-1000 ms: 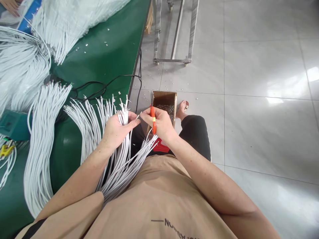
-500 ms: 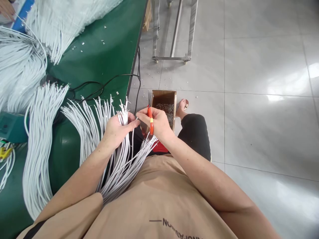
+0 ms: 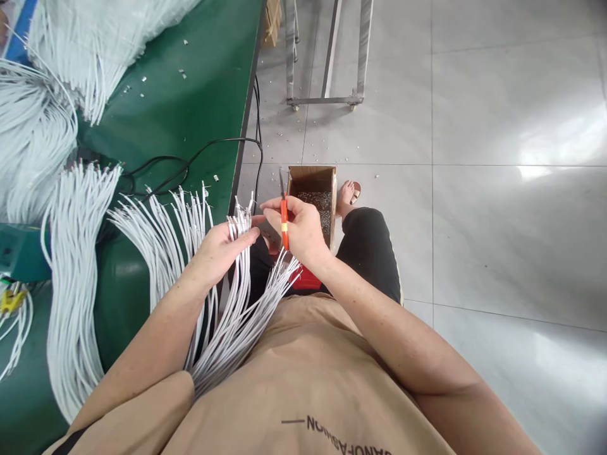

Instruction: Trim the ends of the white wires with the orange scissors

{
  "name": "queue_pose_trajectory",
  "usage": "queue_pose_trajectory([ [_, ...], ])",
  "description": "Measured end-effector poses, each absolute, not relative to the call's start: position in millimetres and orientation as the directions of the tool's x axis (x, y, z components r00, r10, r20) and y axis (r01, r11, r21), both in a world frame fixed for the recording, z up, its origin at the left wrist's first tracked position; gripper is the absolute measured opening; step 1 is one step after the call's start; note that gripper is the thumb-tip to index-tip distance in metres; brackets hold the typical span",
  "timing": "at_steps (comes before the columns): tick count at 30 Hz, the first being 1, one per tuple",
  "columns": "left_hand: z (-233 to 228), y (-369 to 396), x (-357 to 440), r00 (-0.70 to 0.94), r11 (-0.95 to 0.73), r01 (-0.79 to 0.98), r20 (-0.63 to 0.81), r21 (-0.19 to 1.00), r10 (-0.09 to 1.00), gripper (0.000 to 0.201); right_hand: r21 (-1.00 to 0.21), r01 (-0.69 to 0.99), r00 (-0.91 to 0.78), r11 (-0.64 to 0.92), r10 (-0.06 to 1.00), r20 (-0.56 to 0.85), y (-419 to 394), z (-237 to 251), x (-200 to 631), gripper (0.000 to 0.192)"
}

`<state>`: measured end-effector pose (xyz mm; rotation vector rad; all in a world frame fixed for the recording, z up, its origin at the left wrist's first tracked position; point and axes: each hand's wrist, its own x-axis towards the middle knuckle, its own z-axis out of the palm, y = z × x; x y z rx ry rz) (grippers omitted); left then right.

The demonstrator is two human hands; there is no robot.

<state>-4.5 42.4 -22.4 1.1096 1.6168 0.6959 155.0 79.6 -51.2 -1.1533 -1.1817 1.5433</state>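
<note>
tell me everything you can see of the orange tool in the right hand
The orange tool is slim, with a plastic-looking orange handle, a yellow band across it and a narrow grey tip that looks metallic. The right hand holds it, tip pointing away from the wearer, just left of the cardboard box in the picture. Whether the tip is open or closed is too small to tell.

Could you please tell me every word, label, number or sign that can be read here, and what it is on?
"FASHION": upside down across the front of the tan garment; the letters joined ahead of it are too distorted to read surely.
No other text can be read, including on the orange-handled tool or the cardboard box.
</note>
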Motion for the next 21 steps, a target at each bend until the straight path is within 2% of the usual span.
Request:
queue_pose_trajectory([
  [5, -27, 42, -5, -0.079, 0.435, 0.342, -0.436, 0.833, 0.896, 0.026, -0.973, -0.010, -0.325, -0.232, 0.921, -0.216, 81, -59, 151, 0.015],
  [8, -27, 42, -3, -0.127, 0.473, 0.263, -0.456, 0.841, 0.881, 0.034, -0.970, 0.020, -0.327, -0.243, 0.915, -0.236, 82, -62, 152, 0.014],
  [12, -27, 43, 1, -0.171, 0.489, 0.163, -0.463, 0.857, 0.870, 0.035, -0.965, 0.004, -0.295, -0.263, 0.922, -0.252, 80, -63, 154, 0.015],
  [17, -27, 46, 2, -0.203, 0.412, 0.229, -0.370, 0.882, 0.906, 0.022, -0.961, -0.035, -0.330, -0.273, 0.911, -0.247, 73, -64, 154, 0.020],
  [21, -24, 48, 4, -0.225, 0.414, 0.151, -0.377, 0.897, 0.898, 0.029, -0.956, -0.055, -0.362, -0.290, 0.898, -0.251, 71, -63, 158, 0.023],
])
